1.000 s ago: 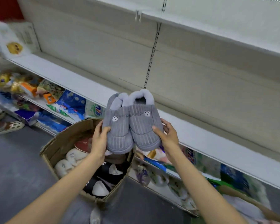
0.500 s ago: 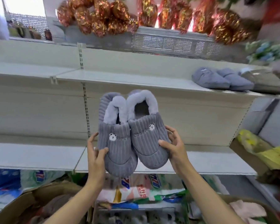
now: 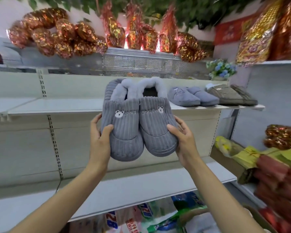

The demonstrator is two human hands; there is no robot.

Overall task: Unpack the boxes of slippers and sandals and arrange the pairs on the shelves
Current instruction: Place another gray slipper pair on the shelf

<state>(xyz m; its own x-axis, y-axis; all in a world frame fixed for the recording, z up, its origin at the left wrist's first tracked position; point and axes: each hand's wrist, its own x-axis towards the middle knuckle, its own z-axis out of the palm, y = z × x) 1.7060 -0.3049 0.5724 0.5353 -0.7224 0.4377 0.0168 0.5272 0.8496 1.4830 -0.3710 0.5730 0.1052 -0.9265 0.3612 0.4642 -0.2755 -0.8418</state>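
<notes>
I hold a pair of grey ribbed slippers (image 3: 138,125) with fluffy lining and small bear faces, side by side, toes down. My left hand (image 3: 99,138) grips the left slipper's outer edge and my right hand (image 3: 183,138) grips the right one's. The pair is raised in front of the upper white shelf (image 3: 57,106). On that shelf to the right stand a pair of blue-grey slippers (image 3: 191,97) and a pair of brown-grey slippers (image 3: 232,96).
A lower white shelf (image 3: 124,195) runs below my arms. Packaged goods (image 3: 141,221) fill the bottom level. Red and gold foil bundles (image 3: 60,37) sit on top of the unit. Yellow and red wrapped goods (image 3: 267,165) crowd the right side.
The view has swung up from the cardboard box on the floor to the shelves. Both hands have lifted the grey pair from beside the lower shelf up to the upper one.
</notes>
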